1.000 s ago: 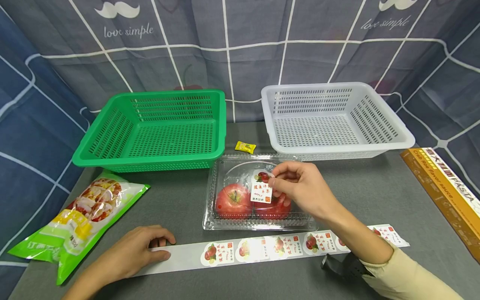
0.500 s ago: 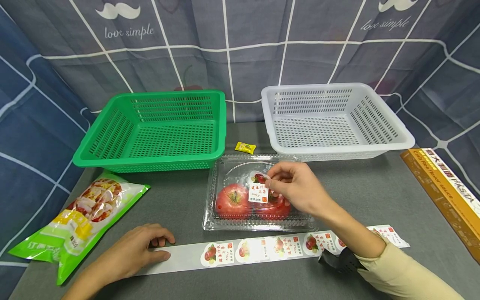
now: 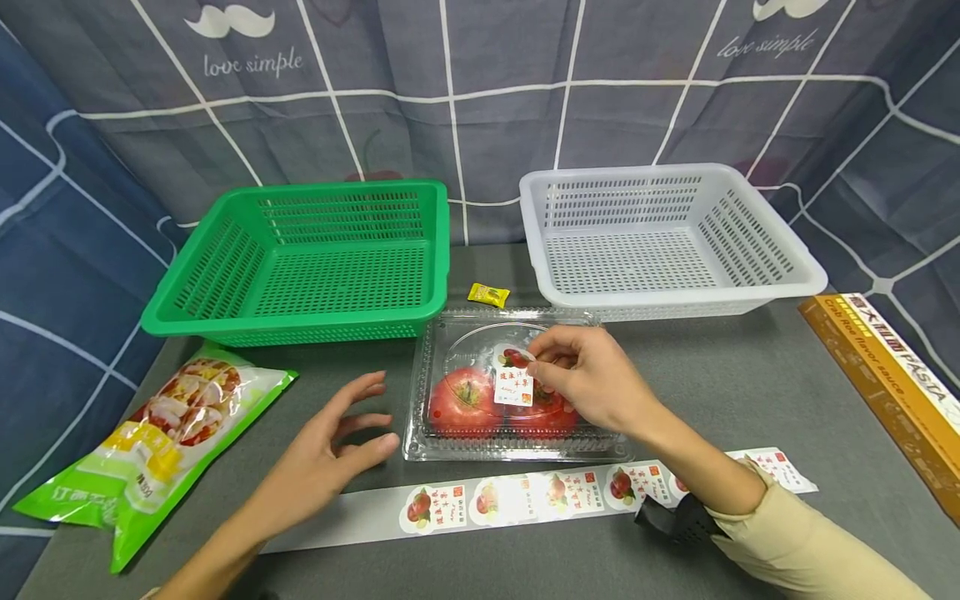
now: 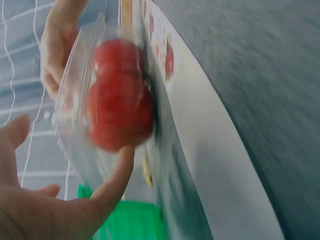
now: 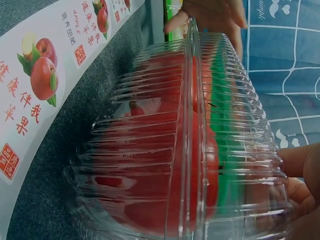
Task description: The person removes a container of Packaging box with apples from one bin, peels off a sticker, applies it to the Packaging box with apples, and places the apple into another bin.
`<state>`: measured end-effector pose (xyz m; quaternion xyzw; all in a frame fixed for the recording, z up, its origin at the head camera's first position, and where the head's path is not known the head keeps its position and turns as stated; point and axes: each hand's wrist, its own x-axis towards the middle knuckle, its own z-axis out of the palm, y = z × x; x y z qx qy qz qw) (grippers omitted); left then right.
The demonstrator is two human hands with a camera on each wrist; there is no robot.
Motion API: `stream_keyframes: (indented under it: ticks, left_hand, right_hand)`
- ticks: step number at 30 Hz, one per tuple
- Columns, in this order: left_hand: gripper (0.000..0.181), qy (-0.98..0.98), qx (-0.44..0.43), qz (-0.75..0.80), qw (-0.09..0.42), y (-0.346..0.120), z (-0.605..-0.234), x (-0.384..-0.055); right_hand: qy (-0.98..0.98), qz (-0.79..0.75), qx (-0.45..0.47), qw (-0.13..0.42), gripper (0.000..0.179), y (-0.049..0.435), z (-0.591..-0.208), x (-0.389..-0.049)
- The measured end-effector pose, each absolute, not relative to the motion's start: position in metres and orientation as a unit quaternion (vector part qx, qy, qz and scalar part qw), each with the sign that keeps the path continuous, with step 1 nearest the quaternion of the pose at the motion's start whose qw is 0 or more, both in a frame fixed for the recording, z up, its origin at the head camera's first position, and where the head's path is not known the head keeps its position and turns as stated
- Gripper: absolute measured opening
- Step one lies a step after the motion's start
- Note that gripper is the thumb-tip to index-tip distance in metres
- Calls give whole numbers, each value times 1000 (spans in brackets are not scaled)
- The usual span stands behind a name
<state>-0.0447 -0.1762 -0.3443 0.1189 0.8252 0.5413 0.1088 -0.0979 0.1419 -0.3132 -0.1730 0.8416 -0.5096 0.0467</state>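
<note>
My right hand [image 3: 588, 375] pinches the upper right edge of a white apple sticker [image 3: 513, 385] at the lid of a clear plastic clamshell container [image 3: 487, 452]. Inside the container sit two red apples [image 3: 465, 404], side by side. My left hand [image 3: 330, 450] is in the air just left of the container, fingers spread, holding nothing. Below it lies a white strip of stickers [image 3: 367, 508], bare at its left end. In the right wrist view, the right fingers [image 5: 300, 165] are beside the ribbed container wall [image 5: 187, 125], and the sticker is out of sight.
Behind the container stand a green basket [image 3: 300, 321] and a white basket [image 3: 675, 296], a small yellow packet [image 3: 488, 295] between them. A green and white food bag [image 3: 180, 417] lies at left. A brown pasta box [image 3: 892, 383] lies along the right side.
My left hand has let go of the sticker strip and moved up and right toward the container, its fingers opening. The right hand has shifted slightly left with the sticker.
</note>
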Motion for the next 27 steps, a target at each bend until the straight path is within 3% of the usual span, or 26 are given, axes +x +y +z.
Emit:
stream_keyframes:
  ticks: [11, 27]
  left_hand:
    - [77, 790, 104, 594, 111, -139, -351, -60]
    - [68, 775, 122, 611, 109, -139, -353, -60]
  right_hand:
    - [869, -459, -187, 16, 12, 139, -313, -98]
    - [896, -395, -201, -21, 25, 135, -313, -99]
